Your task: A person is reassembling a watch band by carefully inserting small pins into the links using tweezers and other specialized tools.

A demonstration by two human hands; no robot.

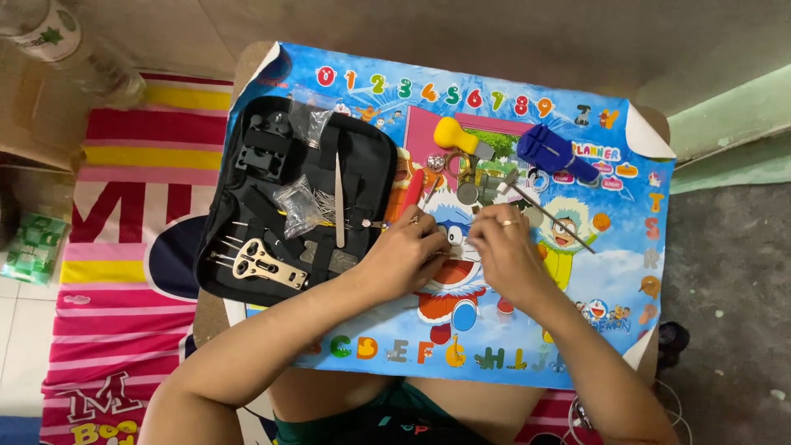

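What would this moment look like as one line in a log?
left hand: fingers curled, contents hidden | right hand: same, beside it | surface: cartoon mat | left: open black tool case | above: yellow-handled tool, blue tool

You see a bright, even light with only soft shadows under your arms. The colours look strong. The shiny mat (527, 305) shows little glare. The corners bend and blur slightly.

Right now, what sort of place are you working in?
Probably a home floor corner used as a makeshift repair spot: a small table under a cartoon poster mat, an open black tool case, and a striped blanket on the floor beside it.
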